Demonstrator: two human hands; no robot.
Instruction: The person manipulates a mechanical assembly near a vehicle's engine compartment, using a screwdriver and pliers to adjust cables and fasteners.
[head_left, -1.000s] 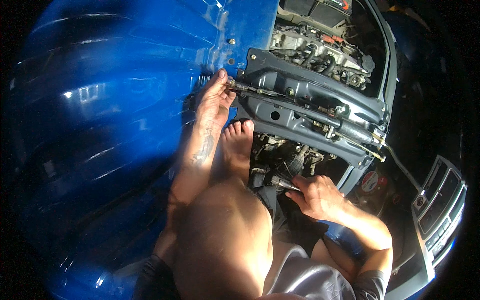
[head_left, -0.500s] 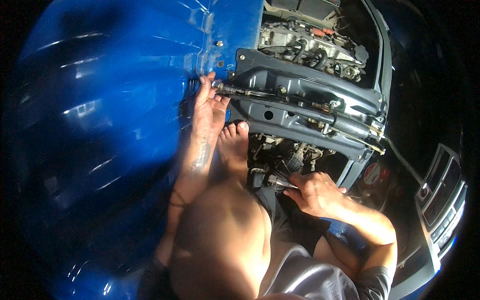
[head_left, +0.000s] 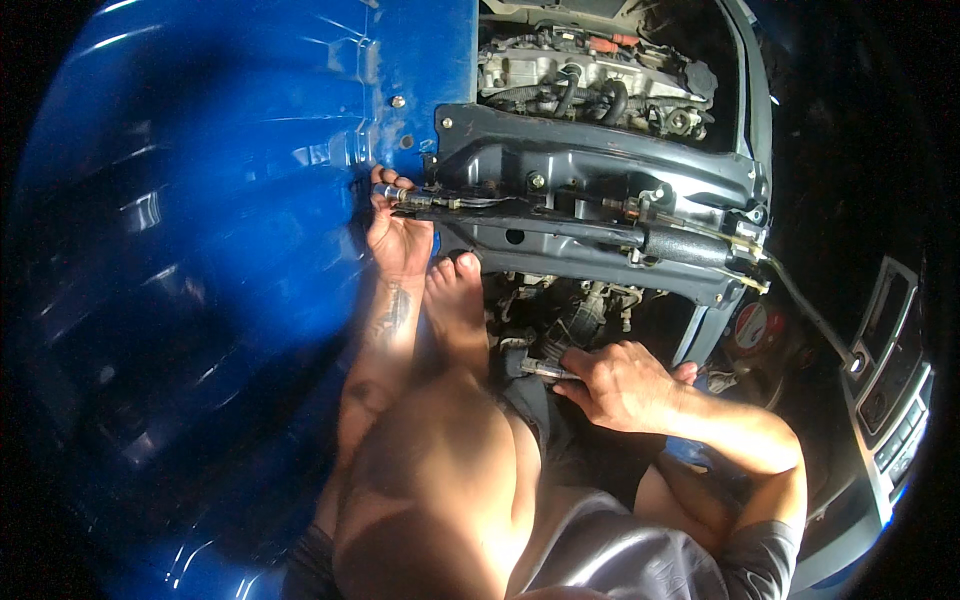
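Note:
My left hand (head_left: 400, 245) is palm up at the left end of a long rod assembly, its fingers curled round a chrome cylindrical fitting (head_left: 394, 194). The rod (head_left: 560, 222) lies across a dark grey metal crossmember (head_left: 600, 150) and has a black grip (head_left: 685, 245) toward its right end. Lower down, my right hand (head_left: 625, 385) has its thumb and fingers closed on a silvery metal piece (head_left: 548, 370) beside a ribbed hose; its exact kind is not clear. Part of that piece is hidden by the fingers.
A blue body panel (head_left: 250, 200) fills the left side. Beyond the crossmember lies an engine (head_left: 600, 75) with hoses. My bare foot (head_left: 458, 300) stands beside my left hand. At right are a thin bent rod (head_left: 810, 310) and a dashboard-like panel (head_left: 890, 400).
The view has shifted, so the crossmember and rod sit farther left and slightly lower. My left fingers have drawn in round the chrome fitting. The right hand remains on the silvery piece.

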